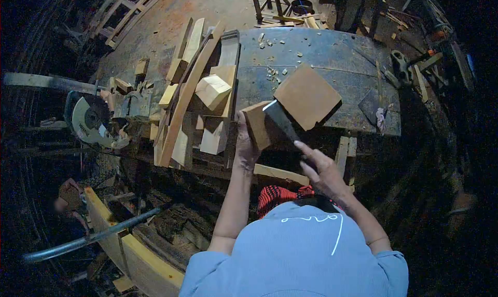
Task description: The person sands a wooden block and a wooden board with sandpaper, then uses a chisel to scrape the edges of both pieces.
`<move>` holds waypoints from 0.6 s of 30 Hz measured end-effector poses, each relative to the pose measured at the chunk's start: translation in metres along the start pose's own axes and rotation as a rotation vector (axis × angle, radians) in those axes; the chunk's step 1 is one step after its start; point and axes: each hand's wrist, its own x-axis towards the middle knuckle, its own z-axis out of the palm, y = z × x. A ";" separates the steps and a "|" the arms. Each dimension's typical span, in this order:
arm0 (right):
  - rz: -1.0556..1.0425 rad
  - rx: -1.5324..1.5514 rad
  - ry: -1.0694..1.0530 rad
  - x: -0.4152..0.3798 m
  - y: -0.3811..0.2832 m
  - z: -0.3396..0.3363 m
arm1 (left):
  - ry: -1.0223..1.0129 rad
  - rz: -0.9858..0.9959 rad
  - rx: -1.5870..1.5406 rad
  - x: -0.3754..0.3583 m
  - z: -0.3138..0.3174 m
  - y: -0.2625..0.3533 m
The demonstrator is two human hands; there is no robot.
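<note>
My left hand (246, 144) grips a brown wooden block (258, 126) from its left side, holding it tilted at the bench's near edge. In my right hand (326, 168) is a broad chisel-like blade (281, 122), dark with a bright, straight end. That end overlaps the top of the block in this view, and my fingers wrap around the tool's lower part, hiding most of the handle. Just beyond the blade, a square wooden slab (307, 96) lies on the workbench (337, 51), one corner pointing towards me.
Wooden strips (192, 89) and a pale angular block (213, 92) are piled left of my hands. A circular saw (89, 118) stands at the far left. Wood chips (275, 74) dot the bench. A metal pipe (93, 238) crosses a timber beam (148, 263) at lower left.
</note>
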 end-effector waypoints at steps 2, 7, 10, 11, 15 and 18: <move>-0.021 0.028 0.047 0.006 0.003 -0.003 | -0.093 0.004 -0.014 -0.005 -0.009 -0.014; 0.004 0.045 0.108 0.005 0.008 -0.014 | -0.224 0.054 0.200 -0.010 0.006 0.011; -0.075 0.029 0.160 -0.003 0.014 -0.012 | -0.146 0.229 0.561 -0.003 0.002 0.008; -0.074 0.029 0.157 -0.006 0.014 -0.011 | -0.089 0.412 0.938 0.001 0.001 0.006; 0.029 0.013 0.024 -0.023 0.005 -0.012 | 0.040 0.687 1.268 0.013 -0.009 -0.013; 0.039 -0.010 -0.036 -0.031 0.003 -0.008 | 0.083 0.718 1.282 0.012 -0.005 -0.014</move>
